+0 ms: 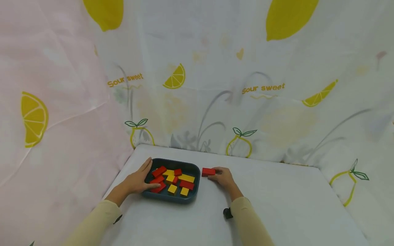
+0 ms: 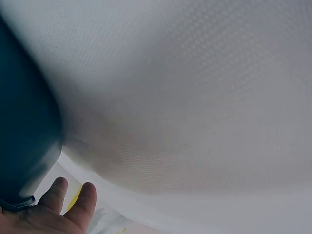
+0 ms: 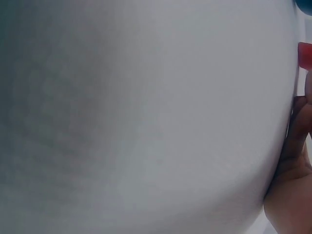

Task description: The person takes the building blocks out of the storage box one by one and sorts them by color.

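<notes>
A dark blue-green tray (image 1: 169, 199) with rounded corners sits on the table, holding several red and yellow blocks. Along its left side lies my left hand (image 1: 135, 181), fingers straight by the rim and thumb reaching over the inside near the red blocks. In the left wrist view, fingers of this left hand (image 2: 53, 214) stretch out beside the tray wall (image 2: 24, 107). Just right of the tray, my right hand (image 1: 224, 176) pinches a red rectangular block (image 1: 208, 172) by its right end. The right wrist view catches only part of this red block (image 3: 305, 56) and hand (image 3: 292, 195).
White cloth covers the table (image 1: 277, 198), which extends to the right of the tray. Behind it hangs a lemon-printed curtain (image 1: 197, 102), and a pinkish curtain (image 1: 67, 143) borders the left side.
</notes>
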Available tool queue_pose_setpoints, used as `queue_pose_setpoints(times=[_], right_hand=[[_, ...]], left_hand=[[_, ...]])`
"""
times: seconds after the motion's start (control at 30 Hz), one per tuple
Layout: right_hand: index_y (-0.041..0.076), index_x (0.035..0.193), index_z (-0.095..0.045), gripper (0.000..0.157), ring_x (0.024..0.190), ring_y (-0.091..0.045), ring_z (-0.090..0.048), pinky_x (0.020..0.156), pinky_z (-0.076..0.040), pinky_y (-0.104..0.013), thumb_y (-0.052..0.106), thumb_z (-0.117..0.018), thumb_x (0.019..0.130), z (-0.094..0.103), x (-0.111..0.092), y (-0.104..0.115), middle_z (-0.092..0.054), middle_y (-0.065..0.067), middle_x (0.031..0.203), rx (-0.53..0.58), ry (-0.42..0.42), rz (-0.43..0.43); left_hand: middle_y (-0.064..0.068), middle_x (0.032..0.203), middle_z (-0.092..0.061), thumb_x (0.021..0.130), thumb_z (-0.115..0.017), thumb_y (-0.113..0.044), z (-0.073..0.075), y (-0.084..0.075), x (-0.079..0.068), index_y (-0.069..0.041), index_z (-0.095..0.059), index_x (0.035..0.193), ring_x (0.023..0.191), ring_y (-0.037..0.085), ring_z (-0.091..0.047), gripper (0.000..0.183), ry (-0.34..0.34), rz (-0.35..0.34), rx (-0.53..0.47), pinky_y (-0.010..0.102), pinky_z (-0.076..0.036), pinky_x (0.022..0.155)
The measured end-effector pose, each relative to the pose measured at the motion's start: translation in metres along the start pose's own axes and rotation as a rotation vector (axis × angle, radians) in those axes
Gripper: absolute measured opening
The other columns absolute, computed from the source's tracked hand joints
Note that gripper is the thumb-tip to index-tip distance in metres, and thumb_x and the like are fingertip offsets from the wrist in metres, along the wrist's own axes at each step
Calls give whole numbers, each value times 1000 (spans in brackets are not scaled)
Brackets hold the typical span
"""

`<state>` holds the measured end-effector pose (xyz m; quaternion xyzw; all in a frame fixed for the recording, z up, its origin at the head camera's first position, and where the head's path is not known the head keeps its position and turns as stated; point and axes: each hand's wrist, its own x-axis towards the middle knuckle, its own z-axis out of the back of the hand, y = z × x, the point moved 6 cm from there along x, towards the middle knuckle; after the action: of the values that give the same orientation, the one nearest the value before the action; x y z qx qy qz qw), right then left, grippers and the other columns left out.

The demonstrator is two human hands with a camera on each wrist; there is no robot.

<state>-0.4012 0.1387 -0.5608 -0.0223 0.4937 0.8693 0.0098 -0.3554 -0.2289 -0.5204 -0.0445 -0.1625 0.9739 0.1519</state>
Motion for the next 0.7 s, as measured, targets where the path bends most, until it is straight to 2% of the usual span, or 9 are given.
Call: queue_pose_setpoints(times=[0.33, 0.53, 0.7], right_hand=[[10, 104, -70, 42, 115, -27, -54, 99, -40, -46, 25, -82, 67, 5, 0, 3, -66, -8, 112, -33, -24, 7], [10, 106, -69, 44, 117, -28, -51, 100, -39, -48, 26, -82, 67, 10, -3, 1, -64, -10, 115, -29, -35, -28], [8, 107, -68, 45, 116, -29, -51, 100, -39, -47, 23, -82, 67, 2, -6, 6, -64, -11, 115, 11, -6, -29]], left_hand=[[5, 157, 2, 68, -55, -76, 1, -4, 3, -10, -5, 149, 133, 36, -34, 116, -5, 8, -35, 56, -36, 100], [5, 157, 3, 68, -56, -75, 0, -7, 9, -12, -4, 149, 135, 36, -30, 116, -2, 7, -47, 57, -33, 102], [6, 157, 2, 67, -55, -77, 0, -1, 1, -10, -4, 149, 134, 37, -31, 117, 4, 30, -51, 57, -32, 102]])
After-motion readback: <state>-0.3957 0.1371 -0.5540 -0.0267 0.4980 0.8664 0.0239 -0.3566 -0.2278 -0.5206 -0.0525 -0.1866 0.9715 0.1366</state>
